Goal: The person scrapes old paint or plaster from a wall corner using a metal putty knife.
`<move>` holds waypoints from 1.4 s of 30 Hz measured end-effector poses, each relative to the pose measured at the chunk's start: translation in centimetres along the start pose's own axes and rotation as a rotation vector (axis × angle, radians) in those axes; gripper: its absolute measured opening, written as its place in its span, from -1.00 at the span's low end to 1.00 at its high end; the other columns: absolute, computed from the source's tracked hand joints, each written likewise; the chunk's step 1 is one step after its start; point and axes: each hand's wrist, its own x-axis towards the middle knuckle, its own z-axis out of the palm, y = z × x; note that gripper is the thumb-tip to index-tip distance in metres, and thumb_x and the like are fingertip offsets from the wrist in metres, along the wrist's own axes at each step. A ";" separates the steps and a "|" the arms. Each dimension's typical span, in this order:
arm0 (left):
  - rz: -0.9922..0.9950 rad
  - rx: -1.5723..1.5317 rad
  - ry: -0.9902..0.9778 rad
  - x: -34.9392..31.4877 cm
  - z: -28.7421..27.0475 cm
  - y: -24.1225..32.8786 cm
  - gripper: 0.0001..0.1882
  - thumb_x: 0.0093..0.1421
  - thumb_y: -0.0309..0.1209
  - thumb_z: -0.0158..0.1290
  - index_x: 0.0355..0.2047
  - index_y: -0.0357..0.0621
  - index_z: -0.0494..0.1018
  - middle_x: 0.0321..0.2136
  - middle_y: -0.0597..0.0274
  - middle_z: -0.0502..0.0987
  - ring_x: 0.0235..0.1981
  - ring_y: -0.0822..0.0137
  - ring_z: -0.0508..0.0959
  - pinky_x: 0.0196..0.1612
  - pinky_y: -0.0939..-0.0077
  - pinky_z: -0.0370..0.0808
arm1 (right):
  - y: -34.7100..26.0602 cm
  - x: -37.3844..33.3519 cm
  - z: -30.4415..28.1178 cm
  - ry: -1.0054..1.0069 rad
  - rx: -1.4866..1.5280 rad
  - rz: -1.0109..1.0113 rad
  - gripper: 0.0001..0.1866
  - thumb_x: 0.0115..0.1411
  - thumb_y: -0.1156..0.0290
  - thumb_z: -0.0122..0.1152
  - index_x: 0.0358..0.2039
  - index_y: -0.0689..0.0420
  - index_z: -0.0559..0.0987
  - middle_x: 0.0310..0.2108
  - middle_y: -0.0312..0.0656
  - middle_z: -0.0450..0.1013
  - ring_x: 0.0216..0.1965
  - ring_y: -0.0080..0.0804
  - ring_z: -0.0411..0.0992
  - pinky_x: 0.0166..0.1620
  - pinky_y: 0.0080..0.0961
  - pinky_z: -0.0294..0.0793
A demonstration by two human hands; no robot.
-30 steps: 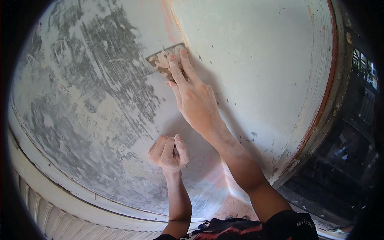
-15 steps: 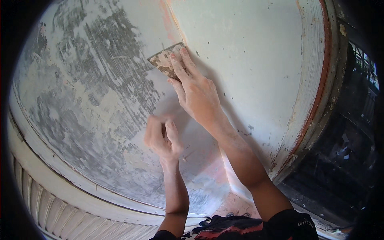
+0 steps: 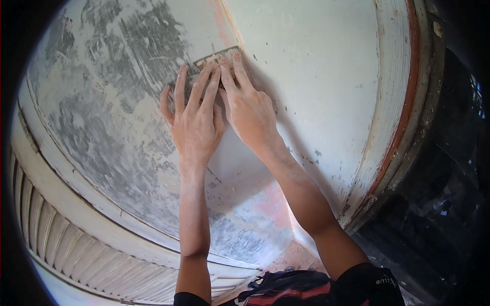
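Near the inside corner, a flat putty scraper (image 3: 215,56) crusted with dried filler lies against the patchy grey wall (image 3: 117,102). My right hand (image 3: 252,113) grips it, with fingertips pressed on its face near the corner; the thumb side is partly hidden. Beside it, my left hand (image 3: 195,125) has its fingers stretched and spread. Some of its fingertips rest on the scraper's left part, and the outer ones reach over the wall. Pale dust coats both hands. Much of the scraper is covered by the fingers.
A smoother pale wall (image 3: 316,76) meets the patchy one at the corner. It ends at a peeling frame with a red-brown strip (image 3: 408,102), beside a dark area (image 3: 434,214). At lower left runs a cream frame with louvred slats (image 3: 76,255).
My left hand has risen from lower down, its curled fingers now spread out and laid at the scraper. The right hand and scraper have shifted slightly up.
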 end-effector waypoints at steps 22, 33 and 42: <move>0.074 0.136 -0.039 0.7 0.7 -0.5 -0.43 0.27 -0.24 0.10 0.30 0.42 0.30 0.30 0.74 0.29 0.42 0.25 0.08 0.47 -0.12 -0.33 | 1.0 0.4 -0.7 -0.029 0.141 0.041 -0.45 0.26 0.39 0.17 0.24 0.24 0.37 0.30 0.13 0.22 -0.16 -0.06 0.59 -0.25 -0.34 0.66; 0.044 0.040 -0.061 0.1 0.6 0.0 -0.31 0.15 -0.31 0.13 0.32 0.32 0.28 0.32 0.67 0.27 0.45 0.24 0.02 0.47 -0.14 -0.39 | 1.1 -0.4 1.2 0.074 0.154 0.011 -0.45 0.26 0.37 0.15 0.25 0.22 0.37 0.33 0.09 0.19 -0.45 -0.12 0.61 -0.44 -0.36 0.62; 0.052 0.105 -0.016 0.7 0.4 0.9 -0.37 0.16 -0.27 0.12 0.28 0.24 0.34 0.28 0.63 0.33 0.43 0.21 0.08 0.46 -0.18 -0.30 | 1.4 0.1 0.7 0.074 0.162 0.006 -0.41 0.21 0.42 0.18 0.26 0.22 0.35 0.34 0.09 0.18 -0.43 -0.12 0.62 -0.40 -0.37 0.65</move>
